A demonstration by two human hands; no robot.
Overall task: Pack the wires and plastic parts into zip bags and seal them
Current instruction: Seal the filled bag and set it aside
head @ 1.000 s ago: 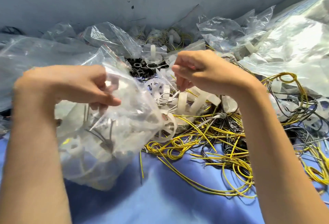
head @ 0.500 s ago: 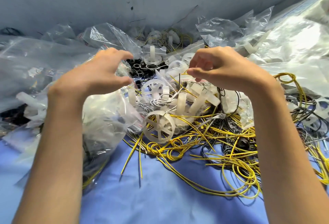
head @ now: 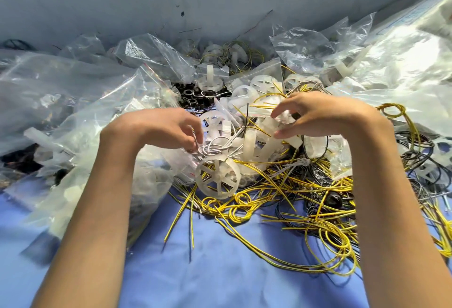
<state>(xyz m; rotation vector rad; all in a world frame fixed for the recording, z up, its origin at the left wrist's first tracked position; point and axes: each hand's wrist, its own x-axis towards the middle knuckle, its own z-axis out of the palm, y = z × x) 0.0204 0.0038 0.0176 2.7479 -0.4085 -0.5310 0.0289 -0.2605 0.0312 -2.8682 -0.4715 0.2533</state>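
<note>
My left hand (head: pixel 166 126) reaches down into the pile and its fingertips pinch a coil of grey wires (head: pixel 215 148). My right hand (head: pixel 318 116) hovers with fingers spread and curved over white plastic parts (head: pixel 266 124), thumb and forefinger apart around one piece. A white spoked plastic wheel (head: pixel 217 178) lies just in front of both hands. Yellow wires (head: pixel 305 209) tangle across the blue cloth, with black wires (head: pixel 415 156) at the right. A filled clear zip bag (head: pixel 97 161) lies under my left forearm.
Clear plastic bags (head: pixel 403 63) are heaped at the back and right, some with parts inside. Small black rings (head: pixel 195 94) sit behind the pile. A grey wall (head: pixel 220 1) closes the back. Blue cloth (head: pixel 220 271) covers the near surface.
My left hand let go of the filled bag, which dropped to the left, then came down onto the grey wire coil. My right hand opened and lowered over the white parts.
</note>
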